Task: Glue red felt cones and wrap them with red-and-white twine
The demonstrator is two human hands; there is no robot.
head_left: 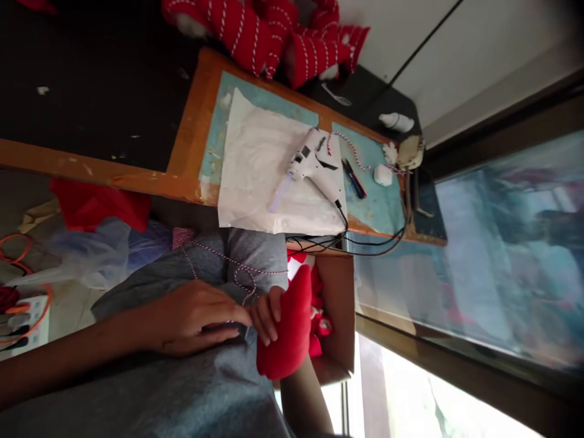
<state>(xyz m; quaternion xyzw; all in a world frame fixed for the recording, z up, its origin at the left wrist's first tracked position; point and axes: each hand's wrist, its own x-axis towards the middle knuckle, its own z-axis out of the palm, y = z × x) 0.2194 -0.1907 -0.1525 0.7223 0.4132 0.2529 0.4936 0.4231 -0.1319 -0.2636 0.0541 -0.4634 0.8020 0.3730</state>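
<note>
1. Soft red cloth shape [285, 328]: matt, fleecy surface.
2. Red-and-white twisted twine [237, 263]: rough fibre strands.
3. White glue gun [310, 161]: smooth moulded plastic, faint sheen.
4. Crinkled white paper sheet [260, 164]: matt, creased.
5. Orange-brown wooden board [191, 137]: varnished, worn, paint-flecked.
6. Pale blue board covering [381, 210]: matt, scuffed.
7. Brown cardboard box [335, 304]: plain, matt.
8. Grey knit cloth [255, 255]: matt, soft.

Two hands [196, 319] [269, 313], one stocking [283, 328] — one glue gun [310, 161]
</note>
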